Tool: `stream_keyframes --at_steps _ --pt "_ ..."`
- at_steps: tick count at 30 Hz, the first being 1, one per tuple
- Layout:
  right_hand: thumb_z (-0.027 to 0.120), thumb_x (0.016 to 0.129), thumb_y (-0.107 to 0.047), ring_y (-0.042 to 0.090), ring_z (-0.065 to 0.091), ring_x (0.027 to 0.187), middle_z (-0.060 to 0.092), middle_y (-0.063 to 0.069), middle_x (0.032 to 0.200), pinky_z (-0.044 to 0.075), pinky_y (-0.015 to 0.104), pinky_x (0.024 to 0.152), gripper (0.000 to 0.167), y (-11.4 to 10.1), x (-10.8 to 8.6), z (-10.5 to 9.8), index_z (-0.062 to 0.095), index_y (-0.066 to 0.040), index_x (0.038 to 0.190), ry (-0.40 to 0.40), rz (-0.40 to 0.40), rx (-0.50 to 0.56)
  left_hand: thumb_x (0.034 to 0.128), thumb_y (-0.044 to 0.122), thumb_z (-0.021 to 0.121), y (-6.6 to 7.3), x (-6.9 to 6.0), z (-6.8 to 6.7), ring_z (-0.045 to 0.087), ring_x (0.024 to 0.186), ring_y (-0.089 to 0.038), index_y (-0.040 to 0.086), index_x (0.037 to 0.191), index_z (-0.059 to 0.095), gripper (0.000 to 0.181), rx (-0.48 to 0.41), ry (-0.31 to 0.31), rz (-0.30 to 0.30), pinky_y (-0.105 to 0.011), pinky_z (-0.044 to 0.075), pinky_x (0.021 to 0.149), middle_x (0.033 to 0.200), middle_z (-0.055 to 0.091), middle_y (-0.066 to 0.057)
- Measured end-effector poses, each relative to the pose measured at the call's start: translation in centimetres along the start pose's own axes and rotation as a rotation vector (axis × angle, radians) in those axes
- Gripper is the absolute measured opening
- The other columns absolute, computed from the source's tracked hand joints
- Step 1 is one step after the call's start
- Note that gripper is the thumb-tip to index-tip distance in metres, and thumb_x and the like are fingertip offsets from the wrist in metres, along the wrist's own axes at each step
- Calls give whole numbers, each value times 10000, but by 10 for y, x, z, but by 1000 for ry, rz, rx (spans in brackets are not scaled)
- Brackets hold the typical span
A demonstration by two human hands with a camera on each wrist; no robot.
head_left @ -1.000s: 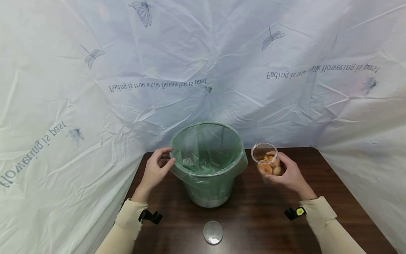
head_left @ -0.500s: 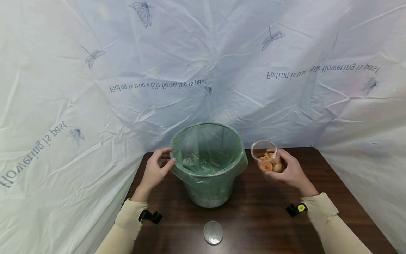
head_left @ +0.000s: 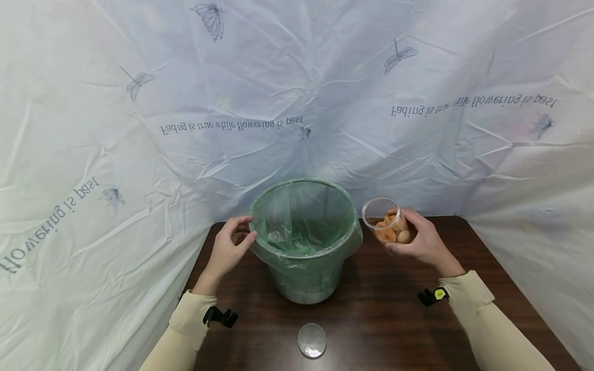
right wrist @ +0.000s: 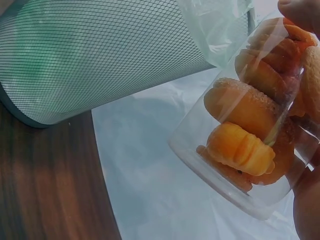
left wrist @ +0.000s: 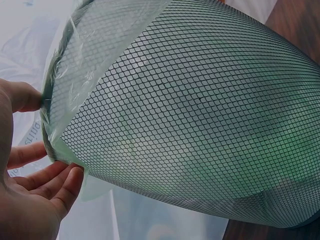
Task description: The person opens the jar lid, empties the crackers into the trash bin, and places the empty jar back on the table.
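Note:
A mesh trash can (head_left: 308, 296) lined with a thin green trash bag (head_left: 320, 221) stands upright on the table. My left hand (head_left: 228, 246) holds its left rim, thumb and fingertips on the bag's folded edge; in the left wrist view the fingers (left wrist: 47, 182) bend at that edge. To the right of the can, my right hand (head_left: 423, 241) grips a clear plastic jar (head_left: 371, 219), lidless and tilted toward the can. Several small bread- and doughnut-like pieces (head_left: 389, 233) lie inside the jar, seen closer as orange-brown pieces (right wrist: 245, 107) in the right wrist view.
A round clear lid (head_left: 312, 340) lies on the dark wood table (head_left: 371, 324) in front of the can. Pale printed sheeting (head_left: 278, 93) hangs behind and on both sides, close to the table's back edge.
My right hand has raised the jar slightly, moved it left toward the trash can, and tipped its mouth further that way. My left hand stays at the rim.

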State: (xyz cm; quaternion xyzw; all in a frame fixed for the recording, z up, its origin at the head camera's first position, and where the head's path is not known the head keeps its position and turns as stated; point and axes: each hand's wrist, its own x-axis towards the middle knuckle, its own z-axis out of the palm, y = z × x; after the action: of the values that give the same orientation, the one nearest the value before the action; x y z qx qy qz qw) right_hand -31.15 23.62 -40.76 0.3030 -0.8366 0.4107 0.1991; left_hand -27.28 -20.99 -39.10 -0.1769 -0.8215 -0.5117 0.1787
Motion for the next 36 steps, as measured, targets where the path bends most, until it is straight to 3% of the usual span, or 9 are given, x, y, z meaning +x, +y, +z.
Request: stream_keyframes --at_steps 11,23,32,36 --pt "880 610 64 -82 523 1016 583 142 1182 470 98 780 724 -4 15 0 565 34 1261 -23 -35 30 918 42 654 1 1 -1 581 978 -278 -89 1271 560 387 -11 -4 -11 -297 540 820 1100 566 -245" --pt "895 597 45 -52 515 1003 583 195 1183 462 84 763 729 -6 23 -1 579 42 1254 -23 -62 -13 926 59 650 1 0 -1 577 997 -300 -87 1278 556 393 -17 -12 -27 -381 537 852 1115 561 -244" --pt "915 578 15 -24 514 1000 603 125 1170 479 135 741 745 -12 32 -7 594 2 1250 -23 -87 -71 927 61 651 1 -1 0 577 993 -308 -87 1280 555 395 -19 -15 -34 -438 534 852 1105 558 -240" --pt "926 544 14 -17 510 1011 612 132 1170 475 154 747 767 -4 35 -6 601 11 1239 -7 -110 -103 929 66 649 1 -1 0 578 996 -313 -84 1282 553 396 -16 -17 -37 -418 536 850 1111 558 -239"
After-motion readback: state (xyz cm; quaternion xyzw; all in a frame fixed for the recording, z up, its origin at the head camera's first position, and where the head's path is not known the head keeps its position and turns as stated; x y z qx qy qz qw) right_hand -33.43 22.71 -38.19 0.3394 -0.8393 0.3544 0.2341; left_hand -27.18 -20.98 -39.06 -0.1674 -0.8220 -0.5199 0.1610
